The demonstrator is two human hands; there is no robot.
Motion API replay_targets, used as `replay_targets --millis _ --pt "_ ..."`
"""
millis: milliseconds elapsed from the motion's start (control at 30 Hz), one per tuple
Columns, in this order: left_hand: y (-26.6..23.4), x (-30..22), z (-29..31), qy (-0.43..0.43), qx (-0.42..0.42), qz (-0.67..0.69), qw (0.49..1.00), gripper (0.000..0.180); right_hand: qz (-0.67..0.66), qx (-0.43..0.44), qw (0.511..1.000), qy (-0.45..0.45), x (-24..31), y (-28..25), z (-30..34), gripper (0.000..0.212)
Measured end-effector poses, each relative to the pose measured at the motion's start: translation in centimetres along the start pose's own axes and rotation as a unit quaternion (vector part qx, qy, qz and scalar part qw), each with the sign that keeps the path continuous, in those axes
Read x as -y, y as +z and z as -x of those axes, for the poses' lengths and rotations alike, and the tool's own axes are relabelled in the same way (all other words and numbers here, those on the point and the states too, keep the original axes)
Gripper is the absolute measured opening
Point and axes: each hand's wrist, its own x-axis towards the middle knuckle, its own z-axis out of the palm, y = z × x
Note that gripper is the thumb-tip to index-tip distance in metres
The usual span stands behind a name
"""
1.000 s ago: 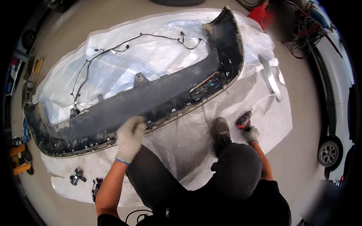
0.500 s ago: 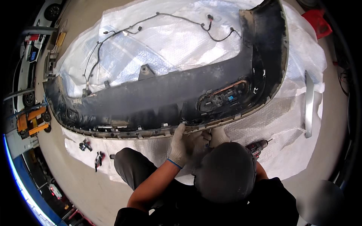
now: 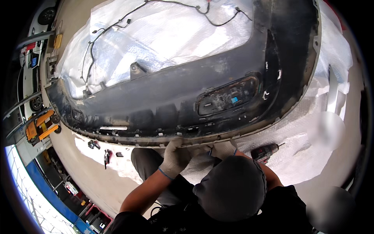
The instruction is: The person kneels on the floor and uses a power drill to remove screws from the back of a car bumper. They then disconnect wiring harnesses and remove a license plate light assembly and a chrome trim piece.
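Note:
A long black car bumper [image 3: 156, 93] lies with its inner side up, its near edge running across in front of me. My left hand [image 3: 174, 158], in a white knitted glove, grips that edge, thumb on top and the other fingers tucked out of sight. To its right is my right hand [image 3: 224, 149], also gloved, just below the edge. Its fingers are closed around a slim dark object [image 3: 210, 151] that is mostly hidden and too small to name. A dark grey rounded form [image 3: 232, 189], seemingly my knee, covers part of the right forearm.
A cordless drill [image 3: 265, 153] lies right of my hands on white woven sheeting [image 3: 288, 163]. Small dark parts [image 3: 106, 156] sit at the left. Beyond the bumper stretches a wiring harness [image 3: 92, 50]. An orange wheeled stand [image 3: 41, 124] and parked cars are farther left.
The view has shifted, so the bumper appears larger and the harness higher. Both hands stay at the near edge, the left still gripping it.

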Motion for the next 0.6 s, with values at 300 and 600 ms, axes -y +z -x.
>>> replay_targets --millis 300,600 --pt "-1.7 -1.4 -0.2 -0.037 0.067 -0.041 0.996 0.035 0.105 0.056 0.992 0.049 4.9 0.5 0.2 0.023" --pt "-3.7 -2.1 -1.3 -0.032 0.012 -0.039 0.999 0.02 0.12 -0.374 0.901 0.186 6.5 -4.4 2.5 0.034"
